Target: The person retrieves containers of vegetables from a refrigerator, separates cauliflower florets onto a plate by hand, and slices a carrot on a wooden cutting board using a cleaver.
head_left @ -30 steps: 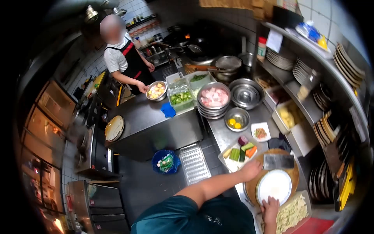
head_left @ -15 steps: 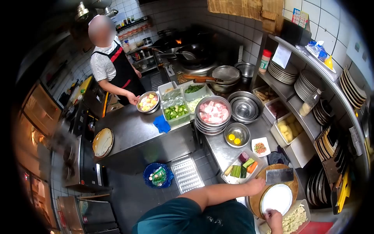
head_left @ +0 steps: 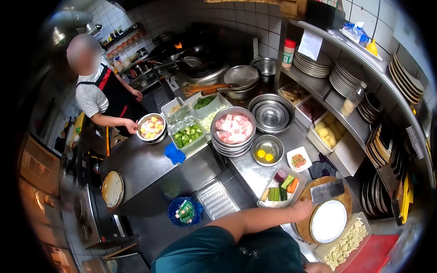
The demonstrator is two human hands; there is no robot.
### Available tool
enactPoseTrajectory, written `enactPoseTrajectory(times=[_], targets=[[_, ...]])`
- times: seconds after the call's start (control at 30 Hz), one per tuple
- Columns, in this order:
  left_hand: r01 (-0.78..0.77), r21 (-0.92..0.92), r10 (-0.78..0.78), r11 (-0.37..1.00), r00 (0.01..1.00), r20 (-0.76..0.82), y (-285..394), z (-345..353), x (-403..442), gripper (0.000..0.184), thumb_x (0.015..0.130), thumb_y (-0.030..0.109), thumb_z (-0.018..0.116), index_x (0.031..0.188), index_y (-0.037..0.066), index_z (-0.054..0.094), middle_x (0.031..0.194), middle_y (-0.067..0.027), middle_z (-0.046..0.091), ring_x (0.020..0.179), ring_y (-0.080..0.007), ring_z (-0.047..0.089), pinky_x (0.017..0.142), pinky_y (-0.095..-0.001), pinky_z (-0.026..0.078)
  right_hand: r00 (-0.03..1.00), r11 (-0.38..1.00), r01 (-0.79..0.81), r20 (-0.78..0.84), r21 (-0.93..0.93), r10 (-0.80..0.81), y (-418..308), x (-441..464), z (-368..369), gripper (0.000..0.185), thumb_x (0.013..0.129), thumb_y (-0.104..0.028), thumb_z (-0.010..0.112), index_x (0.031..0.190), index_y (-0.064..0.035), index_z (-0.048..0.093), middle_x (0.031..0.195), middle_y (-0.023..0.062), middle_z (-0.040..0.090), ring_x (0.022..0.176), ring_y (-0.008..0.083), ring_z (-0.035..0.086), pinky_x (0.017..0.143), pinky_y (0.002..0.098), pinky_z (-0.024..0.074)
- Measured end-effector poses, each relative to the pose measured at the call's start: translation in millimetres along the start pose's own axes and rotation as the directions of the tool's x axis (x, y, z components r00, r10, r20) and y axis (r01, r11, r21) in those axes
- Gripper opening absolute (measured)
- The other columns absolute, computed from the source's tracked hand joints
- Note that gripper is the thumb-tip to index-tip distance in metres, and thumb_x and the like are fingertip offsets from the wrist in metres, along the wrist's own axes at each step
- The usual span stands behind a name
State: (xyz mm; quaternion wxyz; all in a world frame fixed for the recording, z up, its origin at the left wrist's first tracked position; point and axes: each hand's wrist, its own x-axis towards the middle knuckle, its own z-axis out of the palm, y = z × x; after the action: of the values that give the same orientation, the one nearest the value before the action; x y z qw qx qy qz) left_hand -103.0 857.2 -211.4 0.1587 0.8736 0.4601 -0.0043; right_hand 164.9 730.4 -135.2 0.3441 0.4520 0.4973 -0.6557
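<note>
The cleaver (head_left: 327, 191) is laid flat on the round board (head_left: 305, 227), its blade's long axis directed rightward and slightly away from the wearer; its handle cannot be made out. The left hand (head_left: 302, 209) is placed beside the blade's left end; whether anything is held in its grip cannot be told. The white plate (head_left: 328, 221) is set nearer the wearer. The right hand (head_left: 317, 267) is cut off by the lower margin; its grip cannot be judged.
</note>
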Motion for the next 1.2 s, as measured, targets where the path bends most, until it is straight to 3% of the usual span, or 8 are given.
enactPoseTrajectory(times=[0.2,0.3,0.4,0.5,0.6,0.63,0.83,1.2], targets=[[0.020,-0.122,-0.032,0.992,0.995,-0.097,1.7,-1.5,-2.2,0.033,0.080,0.006,0.065,0.111,-0.007,0.062,0.111,-0.0178,0.060,0.106,-0.0321,0.060,0.078,-0.0372,0.059,0.986,0.977,-0.002,-0.160,0.211,0.037,-9.9,6.7,4.7,0.025,0.096,-0.019,0.065,0.108,0.0002,0.073,0.094,0.0071,0.077,0.082,0.0113,0.072,0.080,0.0293,0.0560],[0.024,-0.134,-0.054,0.991,0.973,-0.225,3.8,5.1,-5.5,0.030,0.080,0.008,0.064,0.107,-0.005,0.065,0.109,-0.0165,0.060,0.102,-0.0300,0.059,0.075,-0.0346,0.058,0.978,0.964,0.005,-0.203,0.264,0.050,-13.2,10.3,3.3,0.025,0.096,-0.020,0.064,0.109,-0.0001,0.073,0.094,0.0073,0.077,0.083,0.0116,0.072,0.080,0.0295,0.0561],[-0.021,0.118,0.046,0.993,0.976,-0.213,3.8,6.8,-5.1,0.027,0.081,0.012,0.062,0.103,-0.003,0.068,0.108,-0.0150,0.059,0.097,-0.0280,0.057,0.071,-0.0322,0.056,0.972,0.955,0.012,-0.226,0.297,0.058,-15.9,13.9,1.9,0.026,0.096,-0.020,0.064,0.110,-0.0005,0.073,0.095,0.0076,0.077,0.083,0.0119,0.072,0.080,0.0298,0.0562],[0.005,0.028,0.002,1.000,0.971,-0.239,4.6,4.6,-5.5,0.028,0.080,0.015,0.062,0.102,-0.002,0.070,0.105,-0.0138,0.058,0.095,-0.0275,0.056,0.069,-0.0320,0.055,0.970,0.948,0.015,-0.235,0.316,0.063,-16.8,16.4,1.4,0.026,0.096,-0.020,0.064,0.111,-0.0008,0.073,0.095,0.0078,0.077,0.083,0.0122,0.071,0.080,0.0300,0.0562],[0.031,0.039,-0.021,0.999,0.970,-0.242,9.6,31.6,6.3,0.026,0.079,0.020,0.067,0.097,0.003,0.076,0.103,-0.0136,0.057,0.098,-0.0302,0.053,0.069,-0.0401,0.052,0.971,0.948,0.011,-0.229,0.318,0.066,-20.7,18.9,0.4,0.026,0.096,-0.021,0.064,0.111,-0.0012,0.073,0.096,0.0081,0.077,0.084,0.0125,0.071,0.081,0.0303,0.0563],[0.033,0.000,-0.032,0.999,0.974,-0.224,8.5,-0.1,-4.9,0.024,0.079,0.015,0.064,0.097,-0.001,0.070,0.101,-0.0137,0.056,0.095,-0.0283,0.056,0.069,-0.0318,0.055,0.972,0.947,0.011,-0.226,0.321,0.066,-21.4,19.7,0.1,0.026,0.096,-0.021,0.064,0.112,-0.0013,0.073,0.096,0.0082,0.076,0.084,0.0126,0.071,0.081,0.0304,0.0563],[0.079,-0.057,-0.089,0.995,0.975,-0.205,13.4,4.8,2.8,0.024,0.077,0.014,0.066,0.094,-0.002,0.070,0.100,-0.0138,0.055,0.094,-0.0279,0.056,0.063,-0.0342,0.055,0.972,0.941,0.009,-0.225,0.337,0.071,-23.6,21.4,-0.9,0.027,0.096,-0.021,0.064,0.113,-0.0020,0.072,0.097,0.0087,0.076,0.085,0.0132,0.071,0.081,0.0309,0.0565],[0.100,0.090,-0.079,0.991,0.975,-0.208,15.9,-13.9,0.7,0.025,0.078,0.018,0.066,0.094,0.000,0.075,0.099,-0.0123,0.057,0.092,-0.0270,0.055,0.060,-0.0324,0.052,0.971,0.929,0.000,-0.224,0.369,0.089,-21.6,17.2,2.2,0.029,0.097,-0.023,0.063,0.116,-0.0033,0.072,0.098,0.0096,0.075,0.086,0.0143,0.071,0.081,0.0318,0.0567]])
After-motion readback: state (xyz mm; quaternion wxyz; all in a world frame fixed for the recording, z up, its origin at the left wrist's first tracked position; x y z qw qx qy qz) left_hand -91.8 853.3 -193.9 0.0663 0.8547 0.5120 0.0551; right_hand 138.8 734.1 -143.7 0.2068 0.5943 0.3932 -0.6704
